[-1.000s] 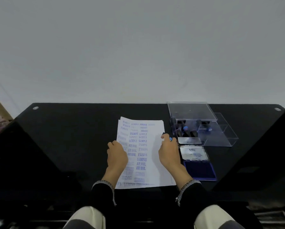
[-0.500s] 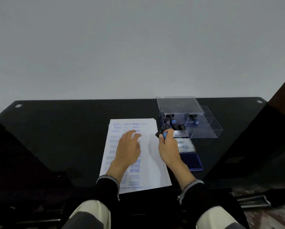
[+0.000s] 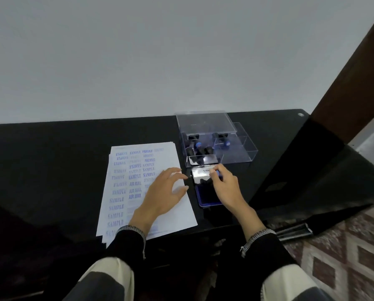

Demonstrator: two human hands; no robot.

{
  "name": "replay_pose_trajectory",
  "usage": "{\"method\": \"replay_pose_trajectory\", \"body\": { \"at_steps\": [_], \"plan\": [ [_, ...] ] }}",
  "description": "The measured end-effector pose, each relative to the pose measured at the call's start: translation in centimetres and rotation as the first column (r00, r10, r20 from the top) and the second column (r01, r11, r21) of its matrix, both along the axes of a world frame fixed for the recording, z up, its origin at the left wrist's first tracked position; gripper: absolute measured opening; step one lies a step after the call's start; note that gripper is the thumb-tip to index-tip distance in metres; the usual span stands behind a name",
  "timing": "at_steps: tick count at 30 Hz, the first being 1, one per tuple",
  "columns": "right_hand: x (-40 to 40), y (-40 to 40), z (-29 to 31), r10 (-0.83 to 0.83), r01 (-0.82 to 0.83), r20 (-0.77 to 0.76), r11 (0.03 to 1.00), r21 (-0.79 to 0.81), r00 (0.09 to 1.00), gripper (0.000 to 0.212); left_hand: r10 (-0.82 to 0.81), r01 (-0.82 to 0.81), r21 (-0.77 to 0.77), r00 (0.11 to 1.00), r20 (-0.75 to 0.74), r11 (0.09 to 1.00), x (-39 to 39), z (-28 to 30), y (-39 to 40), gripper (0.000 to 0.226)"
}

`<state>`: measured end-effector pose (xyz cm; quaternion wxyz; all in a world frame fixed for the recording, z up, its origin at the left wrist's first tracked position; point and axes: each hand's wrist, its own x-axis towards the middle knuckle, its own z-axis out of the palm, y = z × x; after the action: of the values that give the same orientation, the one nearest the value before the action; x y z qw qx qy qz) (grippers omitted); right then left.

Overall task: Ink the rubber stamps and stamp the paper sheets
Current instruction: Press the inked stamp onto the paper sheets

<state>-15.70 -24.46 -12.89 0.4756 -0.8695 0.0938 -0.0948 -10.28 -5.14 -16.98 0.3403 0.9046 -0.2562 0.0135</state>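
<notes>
A stack of white paper sheets [image 3: 125,192] lies on the black table, its top sheet covered with blue SAMPLE, AIR MAIL and FRAGILE imprints. My left hand [image 3: 163,192] rests flat on the sheet with fingers spread. To the right sits an open ink pad [image 3: 204,196] with a silver lid and dark blue pad. Over it, my right hand [image 3: 224,185] pinches a small rubber stamp [image 3: 217,173] with a blue top. The stamp's lower part is hidden by my fingers. Behind stands a clear plastic box [image 3: 240,153] holding several more stamps.
The glossy black table [image 3: 51,161] runs to a pale wall behind. Its right edge drops off near a dark wooden post [image 3: 351,83] and a patterned rug [image 3: 344,246]. Metal studs mark the table's right corners.
My right hand carried the stamp from the paper's right edge over to the ink pad. My left hand slid to the right across the sheet and spread its fingers. The view swung right.
</notes>
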Motion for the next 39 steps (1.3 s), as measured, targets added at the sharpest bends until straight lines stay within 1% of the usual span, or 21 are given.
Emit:
{"method": "replay_pose_trajectory", "body": {
  "at_steps": [1,2,4,6,9,13,17,21,33,37,39],
  "plan": [
    [-0.2,-0.3,0.0,0.011,-0.011,-0.005,0.999,-0.047,1.0,0.021,-0.028,0.028,-0.023,1.0,-0.01,0.999,-0.2,0.2,-0.1,0.034],
    [-0.4,-0.5,-0.1,0.019,-0.021,-0.02,0.993,-0.116,1.0,0.021,-0.061,0.06,-0.015,0.998,-0.032,0.998,-0.5,0.3,-0.2,0.04],
    [-0.8,-0.7,0.0,0.022,-0.037,-0.051,0.952,-0.304,0.998,0.018,-0.118,0.123,0.072,0.99,-0.071,0.99,-1.0,0.5,-0.5,0.058],
    [-1.2,-0.7,0.1,0.02,-0.034,-0.034,0.884,-0.466,0.999,0.014,-0.135,0.142,0.153,0.989,-0.06,0.978,-1.3,0.2,-0.7,0.072],
    [-1.6,-0.5,0.2,0.043,-0.048,-0.023,0.824,-0.565,0.999,0.013,-0.116,0.123,0.167,0.992,-0.049,0.978,-1.4,-0.1,-0.8,0.078],
    [-1.7,-0.1,-0.1,0.065,-0.066,-0.024,0.793,-0.606,0.998,0.012,-0.095,0.102,0.186,0.994,-0.051,0.977,-1.4,-0.1,-1.0,0.075],
    [-1.4,0.2,-0.5,0.039,-0.055,-0.038,0.763,-0.644,0.999,0.011,-0.095,0.1,0.211,0.995,-0.036,0.972,-1.4,-0.3,-1.0,0.072],
    [-1.3,0.4,-1.0,0.001,-0.034,-0.05,0.747,-0.664,0.999,0.014,-0.096,0.101,0.22,0.995,-0.03,0.97,-1.4,-0.5,-0.9,0.073],
    [-0.9,0.5,-2.4,-0.019,0.009,-0.01,0.797,-0.603,1.0,0.007,-0.095,0.096,0.242,0.995,-0.016,0.965,-1.0,-1.0,-1.0,0.07],
    [0.1,0.2,-2.2,0.002,-0.02,-0.03,0.799,-0.601,1.0,0.014,-0.094,0.093,0.235,0.996,-0.007,0.967,-1.0,-1.1,-0.9,0.069],
    [0.2,0.3,-2.3,-0.006,-0.01,-0.024,0.8,-0.6,1.0,0.013,-0.095,0.093,0.225,0.995,-0.003,0.97,-1.1,-1.2,-0.9,0.069]
  ]
}}
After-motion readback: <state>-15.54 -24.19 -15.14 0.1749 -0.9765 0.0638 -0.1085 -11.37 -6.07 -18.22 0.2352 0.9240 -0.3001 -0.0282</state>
